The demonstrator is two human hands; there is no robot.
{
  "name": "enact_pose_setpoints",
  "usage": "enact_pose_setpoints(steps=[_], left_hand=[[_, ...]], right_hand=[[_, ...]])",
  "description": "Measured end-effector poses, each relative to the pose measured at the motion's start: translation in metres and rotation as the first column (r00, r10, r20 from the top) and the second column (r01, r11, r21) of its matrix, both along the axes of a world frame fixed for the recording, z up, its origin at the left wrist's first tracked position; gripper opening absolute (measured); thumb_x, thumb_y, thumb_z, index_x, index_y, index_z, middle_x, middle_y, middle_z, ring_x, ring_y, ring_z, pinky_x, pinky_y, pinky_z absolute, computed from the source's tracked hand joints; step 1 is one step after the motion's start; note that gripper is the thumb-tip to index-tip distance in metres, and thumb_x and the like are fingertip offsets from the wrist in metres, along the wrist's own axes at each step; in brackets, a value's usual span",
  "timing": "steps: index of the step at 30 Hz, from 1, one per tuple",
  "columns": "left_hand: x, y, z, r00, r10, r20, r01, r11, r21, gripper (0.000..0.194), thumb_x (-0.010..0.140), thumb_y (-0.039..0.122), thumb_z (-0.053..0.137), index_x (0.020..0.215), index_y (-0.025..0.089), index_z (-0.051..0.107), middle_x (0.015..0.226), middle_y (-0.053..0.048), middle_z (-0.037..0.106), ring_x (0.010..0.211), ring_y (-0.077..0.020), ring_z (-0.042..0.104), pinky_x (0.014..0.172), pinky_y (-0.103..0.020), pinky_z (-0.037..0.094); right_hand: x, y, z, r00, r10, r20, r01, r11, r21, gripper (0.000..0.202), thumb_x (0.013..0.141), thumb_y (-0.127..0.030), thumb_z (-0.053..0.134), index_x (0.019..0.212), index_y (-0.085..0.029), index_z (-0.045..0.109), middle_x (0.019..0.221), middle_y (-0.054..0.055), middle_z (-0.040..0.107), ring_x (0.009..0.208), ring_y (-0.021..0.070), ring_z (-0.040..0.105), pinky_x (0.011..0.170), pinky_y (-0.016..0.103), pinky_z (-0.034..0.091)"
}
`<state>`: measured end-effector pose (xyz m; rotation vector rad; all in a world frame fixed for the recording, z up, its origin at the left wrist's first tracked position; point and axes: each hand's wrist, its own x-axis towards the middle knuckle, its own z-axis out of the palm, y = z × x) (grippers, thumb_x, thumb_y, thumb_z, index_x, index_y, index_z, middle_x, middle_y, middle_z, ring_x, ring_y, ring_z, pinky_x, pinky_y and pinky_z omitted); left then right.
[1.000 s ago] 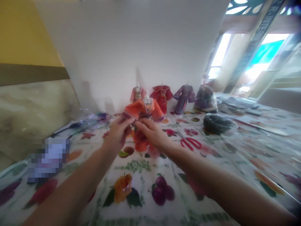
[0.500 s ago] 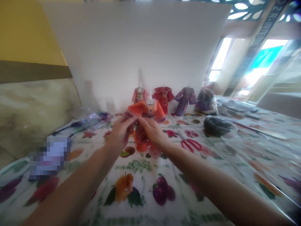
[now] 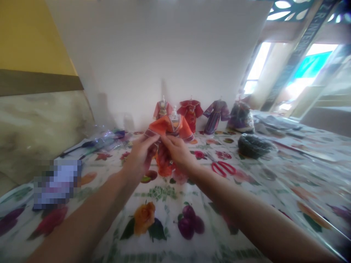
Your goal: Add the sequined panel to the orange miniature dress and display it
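A small orange doll dress (image 3: 181, 126) with beaded, dark-edged sleeves stands upright at the middle of the table, its white neck piece showing at the top. My left hand (image 3: 141, 151) pinches the hem of its left-hand sleeve. Close beside it, my right hand (image 3: 177, 151) has its thumb and fingers closed on the same sleeve edge. The lower part of the dress is mostly hidden behind my hands, with an orange bit showing beneath them. Behind it stand a pink doll dress (image 3: 162, 109), a red doll dress (image 3: 192, 109) and a purple doll dress (image 3: 216, 117).
Red-handled scissors (image 3: 223, 168) lie right of my hands. Farther right are a dark plastic-wrapped bundle (image 3: 253, 146) and clear plastic sheeting. A pixelated bluish object (image 3: 59, 182) lies at left, clear plastic packaging (image 3: 102, 137) behind it. A white board (image 3: 164, 47) rises at the back.
Both hands stay on the sleeve of the orange dress, with only slight finger movement. The view has shifted a tiny bit; nothing else visibly moved.
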<state>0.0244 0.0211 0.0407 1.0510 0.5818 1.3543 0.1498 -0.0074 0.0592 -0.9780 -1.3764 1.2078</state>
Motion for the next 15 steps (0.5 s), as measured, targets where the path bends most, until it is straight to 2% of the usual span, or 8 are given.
enact_pose_setpoints(steps=[4, 7, 10, 15], left_hand=[[0.002, -0.001, 0.001, 0.999, 0.053, 0.012, -0.053, 0.999, -0.006, 0.018, 0.071, 0.023, 0.081, 0.073, 0.016, 0.064, 0.058, 0.005, 0.052, 0.046, -0.0054, 0.039, 0.045, -0.023, 0.030], [0.001, -0.002, 0.002, 0.998, 0.066, 0.017, -0.066, 0.998, -0.002, 0.018, 0.070, 0.020, 0.081, 0.072, 0.015, 0.064, 0.059, 0.006, 0.052, 0.047, -0.0041, 0.040, 0.044, -0.020, 0.030], [0.001, -0.003, 0.002, 0.997, 0.072, -0.002, -0.072, 0.997, 0.014, 0.017, 0.073, 0.021, 0.079, 0.072, 0.015, 0.063, 0.057, 0.007, 0.049, 0.045, -0.0038, 0.040, 0.043, -0.018, 0.031], [0.002, -0.004, 0.000, 0.996, 0.083, -0.012, -0.083, 0.996, 0.020, 0.015, 0.075, 0.020, 0.077, 0.076, 0.015, 0.063, 0.060, 0.006, 0.052, 0.044, -0.0037, 0.041, 0.043, -0.018, 0.033]], right_hand=[[0.001, -0.007, 0.000, 1.000, -0.016, -0.002, 0.016, 1.000, -0.024, 0.041, 0.103, -0.042, 0.040, 0.073, -0.017, 0.053, 0.054, -0.002, 0.058, 0.041, 0.0088, 0.056, 0.040, 0.017, 0.041], [0.001, -0.009, -0.004, 1.000, 0.004, 0.004, -0.003, 1.000, -0.023, 0.039, 0.101, -0.047, 0.044, 0.076, -0.018, 0.053, 0.057, -0.002, 0.059, 0.041, 0.0102, 0.058, 0.039, 0.019, 0.043], [0.001, -0.008, -0.007, 0.999, -0.022, 0.038, 0.022, 1.000, 0.005, 0.032, 0.099, -0.040, 0.051, 0.074, -0.019, 0.052, 0.055, -0.005, 0.058, 0.039, 0.0090, 0.057, 0.036, 0.017, 0.040], [0.000, -0.004, -0.010, 0.996, -0.074, 0.056, 0.071, 0.995, 0.064, 0.029, 0.098, -0.031, 0.052, 0.072, -0.019, 0.050, 0.052, -0.006, 0.058, 0.040, 0.0075, 0.057, 0.039, 0.015, 0.041]])
